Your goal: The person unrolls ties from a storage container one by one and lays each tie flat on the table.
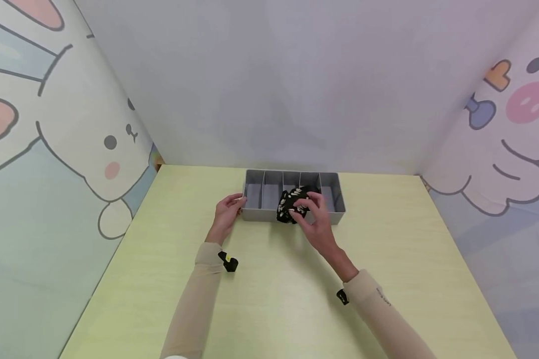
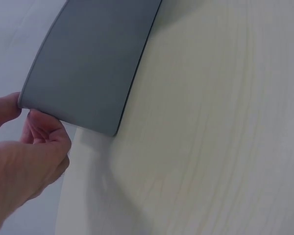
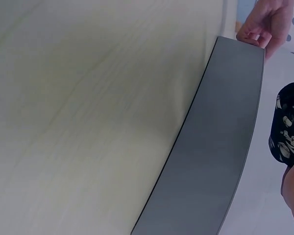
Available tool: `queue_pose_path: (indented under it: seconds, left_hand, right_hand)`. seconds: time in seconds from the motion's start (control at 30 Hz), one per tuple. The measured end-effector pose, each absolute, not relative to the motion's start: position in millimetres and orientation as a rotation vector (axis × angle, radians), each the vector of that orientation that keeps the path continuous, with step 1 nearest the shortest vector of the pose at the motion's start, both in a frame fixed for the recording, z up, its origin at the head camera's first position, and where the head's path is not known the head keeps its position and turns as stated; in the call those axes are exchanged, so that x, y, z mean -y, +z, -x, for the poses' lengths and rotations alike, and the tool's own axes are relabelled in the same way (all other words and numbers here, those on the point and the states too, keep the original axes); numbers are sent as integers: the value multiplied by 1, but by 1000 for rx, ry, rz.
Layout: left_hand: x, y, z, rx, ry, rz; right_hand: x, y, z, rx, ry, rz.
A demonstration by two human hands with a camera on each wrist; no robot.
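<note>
A grey storage box (image 1: 259,215) with a row of compartments stands near the back of the table. My left hand (image 1: 226,214) grips its left end, the thumb at the rim and the other fingers bent against the end wall, as the left wrist view shows. Above the box's middle, my right hand (image 1: 318,224) pinches a bunched black cloth (image 1: 289,203) with a white leaf-like pattern. In the right wrist view the cloth (image 3: 287,128) appears above the box's rim. It hides parts of the middle compartments, and what lies beneath it cannot be seen.
The box stands on a pale yellow wooden table (image 1: 260,299). A plain light wall (image 1: 260,89) rises behind its back edge. Cartoon-printed panels (image 1: 85,124) stand at the left and right sides. A small black strap piece shows at each sleeve cuff.
</note>
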State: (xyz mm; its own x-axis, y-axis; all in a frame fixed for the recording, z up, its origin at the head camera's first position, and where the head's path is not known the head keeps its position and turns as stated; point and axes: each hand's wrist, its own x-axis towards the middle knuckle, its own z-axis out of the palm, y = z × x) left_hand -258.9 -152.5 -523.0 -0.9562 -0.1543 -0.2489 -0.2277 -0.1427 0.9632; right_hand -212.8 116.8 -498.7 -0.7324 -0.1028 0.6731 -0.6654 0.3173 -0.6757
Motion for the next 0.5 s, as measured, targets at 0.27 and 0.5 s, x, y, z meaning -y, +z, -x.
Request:
queue_pose_path:
  seconds: [0.27,0.5]
  left_hand:
    - [153,-522,257,-2025,2305,456]
    - [152,-523,256,-2026,2306,445]
  right_hand:
    - [-94,-475,190,2028,1453,-728]
    - [-80,-476,186,2015,1477,-774]
